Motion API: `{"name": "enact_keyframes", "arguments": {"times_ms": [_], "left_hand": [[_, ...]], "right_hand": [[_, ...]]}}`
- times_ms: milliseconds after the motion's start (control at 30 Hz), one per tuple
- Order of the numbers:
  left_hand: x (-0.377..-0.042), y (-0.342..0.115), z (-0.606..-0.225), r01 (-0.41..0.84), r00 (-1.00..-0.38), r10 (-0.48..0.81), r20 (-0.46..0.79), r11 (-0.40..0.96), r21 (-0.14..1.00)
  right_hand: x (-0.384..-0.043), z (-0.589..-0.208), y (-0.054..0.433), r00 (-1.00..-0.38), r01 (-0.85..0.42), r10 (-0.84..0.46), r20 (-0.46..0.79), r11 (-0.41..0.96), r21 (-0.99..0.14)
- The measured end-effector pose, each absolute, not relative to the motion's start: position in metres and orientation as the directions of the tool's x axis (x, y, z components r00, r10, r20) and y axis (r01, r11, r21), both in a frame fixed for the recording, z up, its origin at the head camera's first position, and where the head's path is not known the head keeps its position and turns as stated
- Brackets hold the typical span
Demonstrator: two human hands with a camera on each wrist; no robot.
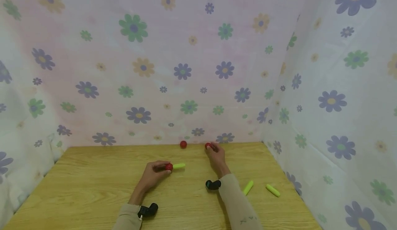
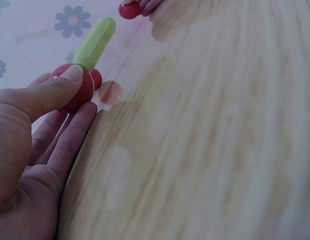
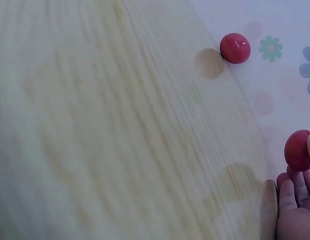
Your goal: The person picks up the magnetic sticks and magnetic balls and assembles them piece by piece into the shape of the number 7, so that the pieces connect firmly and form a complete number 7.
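Note:
My left hand [image 1: 152, 175] pinches a red ball [image 1: 169, 167] between thumb and fingers. From that ball a yellow-green stick [image 1: 179, 166] juts out to the right; the left wrist view shows the stick [image 2: 96, 42] meeting the ball [image 2: 80, 97], held just over the table. Near the table's back edge, my right hand [image 1: 217, 158] holds another red ball [image 1: 207, 146] by thumb and fingertips. No stick shows on this ball [image 3: 297, 151] in the right wrist view. A third red ball [image 1: 183, 144] sits at the back edge, left of my right hand.
Two yellow-green sticks [image 1: 273, 190] lie apart on the right of the wooden table [image 1: 93, 181], one of them [image 1: 248, 187] beside my right sleeve. Flowered cloth [image 1: 167, 51] hangs behind the table and along both sides. Each wrist carries a black camera [image 1: 149, 210].

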State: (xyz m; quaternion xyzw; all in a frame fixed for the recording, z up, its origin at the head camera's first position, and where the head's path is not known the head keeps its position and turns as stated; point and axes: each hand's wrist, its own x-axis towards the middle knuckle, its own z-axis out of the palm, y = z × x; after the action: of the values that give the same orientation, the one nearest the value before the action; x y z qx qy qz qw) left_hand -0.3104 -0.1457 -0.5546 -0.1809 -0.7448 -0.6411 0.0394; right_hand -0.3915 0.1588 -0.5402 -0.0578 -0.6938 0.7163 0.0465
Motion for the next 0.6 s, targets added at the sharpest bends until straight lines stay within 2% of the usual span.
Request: {"name": "enact_keyframes", "arguments": {"times_ms": [300,600], "left_hand": [[-0.311,-0.145,-0.557,0.315,-0.936,0.202,0.289,0.115,0.942],[-0.311,-0.145,-0.557,0.316,-0.935,0.203,0.29,0.106,0.943]], "right_hand": [[-0.38,-0.541,0.159,-0.993,-0.002,0.118,-0.017,-0.155,-0.988],[-0.37,-0.544,0.158,-0.995,0.002,0.095,-0.015,-0.137,-0.991]]}}
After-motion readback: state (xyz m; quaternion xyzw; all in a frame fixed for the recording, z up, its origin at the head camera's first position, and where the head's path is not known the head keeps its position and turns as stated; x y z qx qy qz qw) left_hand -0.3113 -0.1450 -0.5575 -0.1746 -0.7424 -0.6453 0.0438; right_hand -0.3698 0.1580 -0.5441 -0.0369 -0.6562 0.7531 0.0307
